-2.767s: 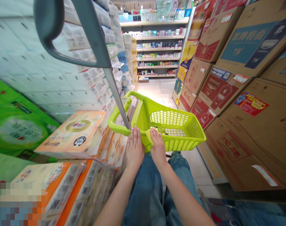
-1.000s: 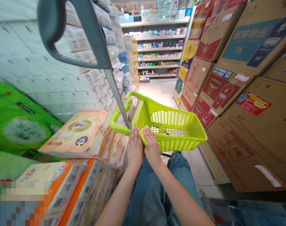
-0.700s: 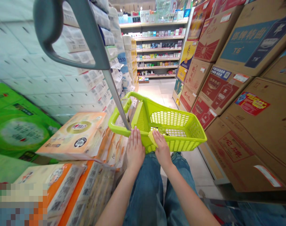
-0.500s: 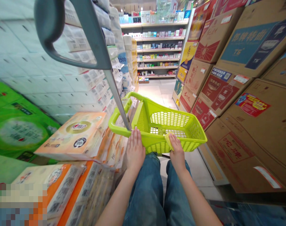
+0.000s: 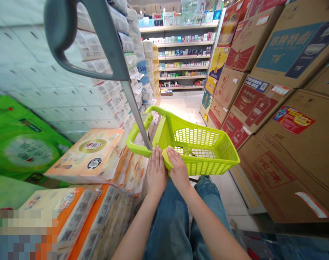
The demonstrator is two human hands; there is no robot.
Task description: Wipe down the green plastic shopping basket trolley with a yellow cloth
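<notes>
A lime-green shopping basket [image 5: 207, 163] with latticed sides stands in front of my knees, a grey pull handle [image 5: 139, 112] rising from its left end. My left hand [image 5: 157, 173] lies flat on the near rim beside the base of that handle, its fingers stretched out. Close beside it, my right hand [image 5: 179, 169] presses a yellow cloth [image 5: 167, 159] against the same rim. Part of the cloth is hidden under the fingers. Inside, the basket's latticed floor shows.
Orange tissue packs [image 5: 91, 151] are stacked at the left, near a green pack [image 5: 26, 144] and a wall of white packages [image 5: 45, 90]. Cardboard cartons [image 5: 297, 159] rise along the right side. Shelves of small goods [image 5: 183, 54] stand beyond the tiled floor [image 5: 184, 104].
My right hand has slid left along the basket's rim with the yellow cloth, coming up close to my left hand. The left hand stays in place.
</notes>
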